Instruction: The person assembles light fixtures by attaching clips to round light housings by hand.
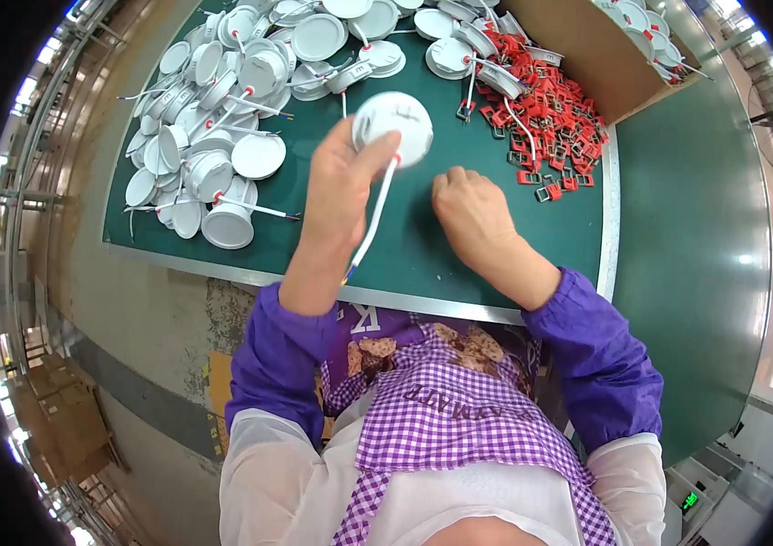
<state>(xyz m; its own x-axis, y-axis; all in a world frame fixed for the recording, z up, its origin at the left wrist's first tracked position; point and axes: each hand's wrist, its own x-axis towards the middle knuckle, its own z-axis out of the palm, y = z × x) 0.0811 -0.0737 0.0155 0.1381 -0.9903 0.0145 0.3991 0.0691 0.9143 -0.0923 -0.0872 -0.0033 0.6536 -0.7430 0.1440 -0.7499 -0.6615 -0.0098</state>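
A white round downlight (407,126) is gripped in my left hand (335,187), its thumb pressed on the face turned toward me. From the downlight a white cable (373,223) hangs past my wrist, with thin coloured wire ends at the bottom. Held low over the green table (414,259), to the right of the downlight, my right hand (475,211) has its fingers curled in. Whatever those fingers may hold is hidden. Beyond it to the right lies a heap of small red clips with metal frames (555,114).
Many similar downlights (259,73) with cables are heaped at the left and back of the table. A cardboard box (600,68) stands back right, with more downlights (646,36) behind its wall. A metal edge strip (611,218) bounds the table's right side, beside another green surface (691,227).
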